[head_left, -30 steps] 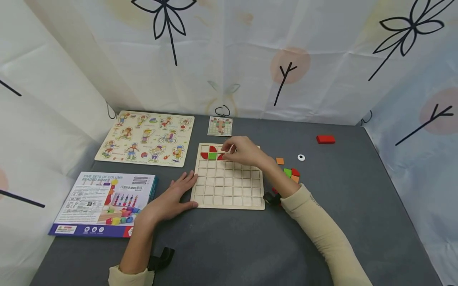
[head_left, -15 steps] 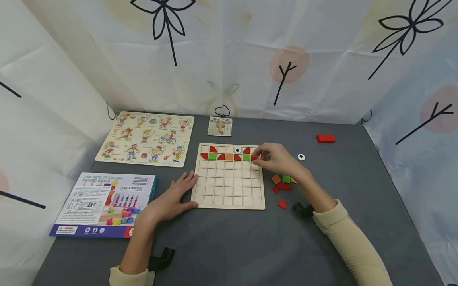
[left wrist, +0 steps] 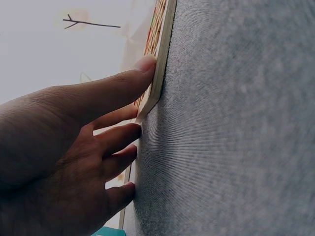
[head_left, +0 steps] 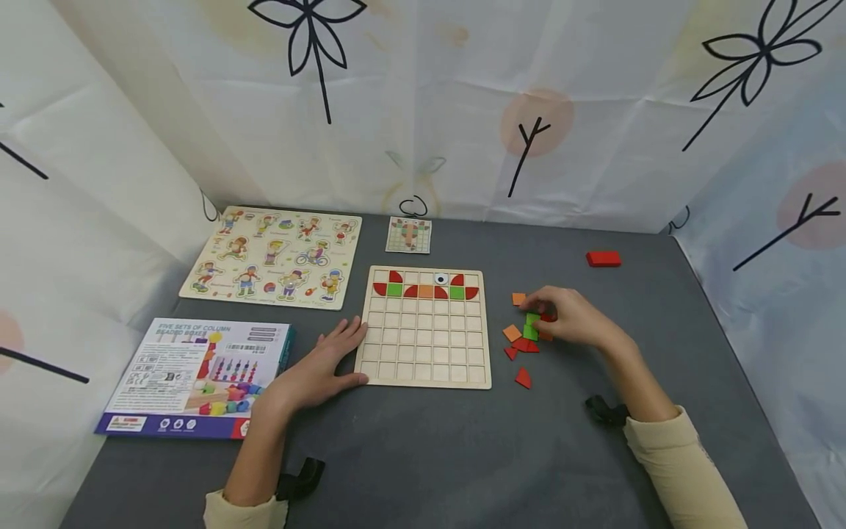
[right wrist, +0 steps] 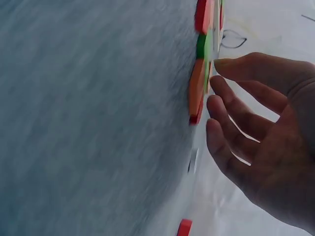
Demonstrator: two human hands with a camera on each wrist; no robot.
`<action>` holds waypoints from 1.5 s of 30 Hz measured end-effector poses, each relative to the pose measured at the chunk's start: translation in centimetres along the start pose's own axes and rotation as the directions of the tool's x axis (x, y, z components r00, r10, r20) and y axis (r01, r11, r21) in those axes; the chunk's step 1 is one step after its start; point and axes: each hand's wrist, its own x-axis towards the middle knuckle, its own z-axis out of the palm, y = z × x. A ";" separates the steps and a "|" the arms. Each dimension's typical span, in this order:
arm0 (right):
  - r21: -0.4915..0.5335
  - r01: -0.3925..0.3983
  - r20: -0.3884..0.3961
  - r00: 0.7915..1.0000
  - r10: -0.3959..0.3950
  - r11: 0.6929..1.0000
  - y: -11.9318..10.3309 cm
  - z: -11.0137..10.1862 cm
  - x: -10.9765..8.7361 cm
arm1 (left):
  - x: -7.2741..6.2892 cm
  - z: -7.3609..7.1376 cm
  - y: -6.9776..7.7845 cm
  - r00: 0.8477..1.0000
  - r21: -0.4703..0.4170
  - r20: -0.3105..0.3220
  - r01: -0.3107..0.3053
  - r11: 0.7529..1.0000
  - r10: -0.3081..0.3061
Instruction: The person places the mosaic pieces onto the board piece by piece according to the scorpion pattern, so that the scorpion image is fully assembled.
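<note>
A wooden grid board [head_left: 423,353] lies mid-table; red quarter-round pieces, green squares [head_left: 393,290], an orange square and a white disc with a black dot [head_left: 440,279] sit in its top two rows. My left hand [head_left: 320,371] rests on the table with fingers spread, its fingertips and thumb touching the board's left edge. Right of the board, my right hand [head_left: 571,316] hovers over a loose pile of pieces, thumb and fingers apart near green squares [head_left: 531,333]. In the right wrist view nothing shows in its grasp, beside an orange piece [right wrist: 197,86].
A small pattern card [head_left: 408,235] lies behind the board. At left are a picture puzzle board [head_left: 284,253] and a flat printed box [head_left: 165,375]. A red block [head_left: 604,258] lies at the back right. Loose red pieces [head_left: 523,378] lie near the board.
My right hand has gone from the board's upper right to the loose pile, leaving a red quarter-round piece in the second row. My left hand keeps its place.
</note>
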 end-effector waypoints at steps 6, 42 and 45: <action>-0.013 -0.029 0.023 0.999 0.029 0.999 1.0 -0.1 -0.4 | 0.1 0.1 -0.3 1.000 0.006 0.000 -0.002 1.000 0.002; 0.101 0.149 -0.014 0.989 -0.148 0.984 -3.2 1.7 3.6 | 0.2 0.0 0.2 1.000 0.047 0.007 0.024 0.999 -0.025; 0.127 0.165 -0.019 0.986 -0.164 0.978 -4.4 2.3 4.6 | 0.1 0.2 -0.3 1.000 0.022 -0.010 -0.015 1.000 0.015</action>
